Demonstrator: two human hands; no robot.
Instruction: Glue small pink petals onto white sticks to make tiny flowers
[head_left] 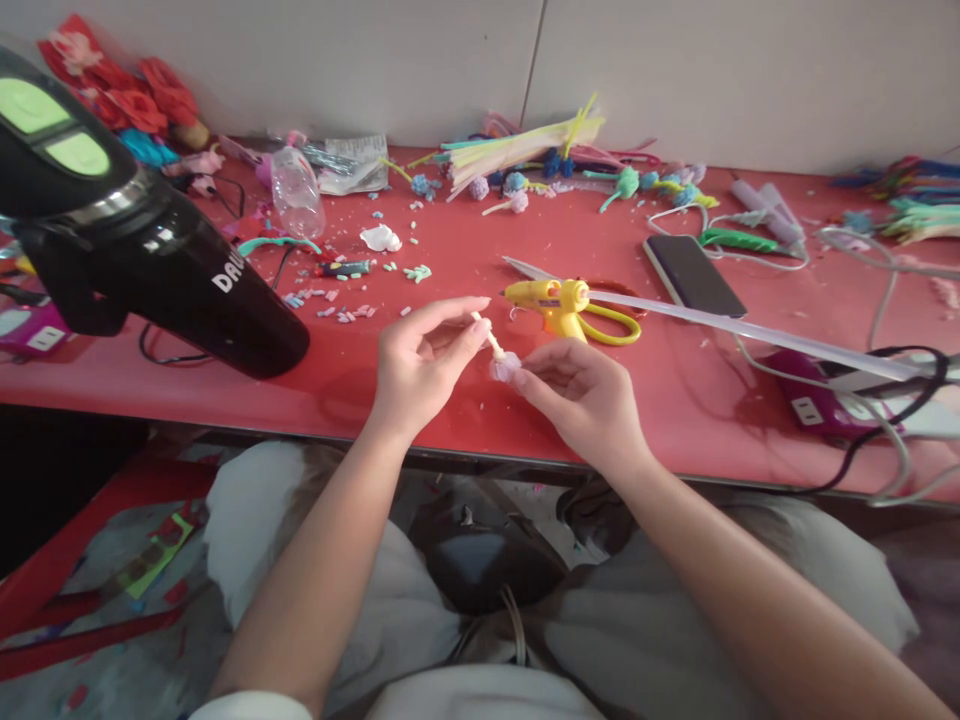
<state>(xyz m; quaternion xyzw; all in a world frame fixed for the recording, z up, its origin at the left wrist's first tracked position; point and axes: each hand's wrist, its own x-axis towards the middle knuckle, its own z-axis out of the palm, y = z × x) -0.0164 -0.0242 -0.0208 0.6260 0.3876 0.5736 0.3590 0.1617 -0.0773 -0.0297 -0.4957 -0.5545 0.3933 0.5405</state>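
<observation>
Above the front edge of the red table, my left hand (pixel 426 362) pinches the cream stem of a small craft flower between thumb and fingers. At the lower end of the stem is the flower's pale lilac head (pixel 504 366). My right hand (pixel 581 398) has its thumb and fingertips closed at the right side of that head. Just beyond my hands stands a yellow glue gun (pixel 551 298) with a long clear glue stick (pixel 720 322) out of its back. Yellow-handled scissors (pixel 619 328) lie partly behind it.
A large black tumbler (pixel 202 270) stands at the left. Small cut pieces (pixel 356 312) and a clear plastic bottle (pixel 298 195) lie near it. A phone (pixel 694 275) rests right of the glue gun. Pipe cleaners (pixel 517 150) line the back; a purple power strip (pixel 817 395) with cables sits right.
</observation>
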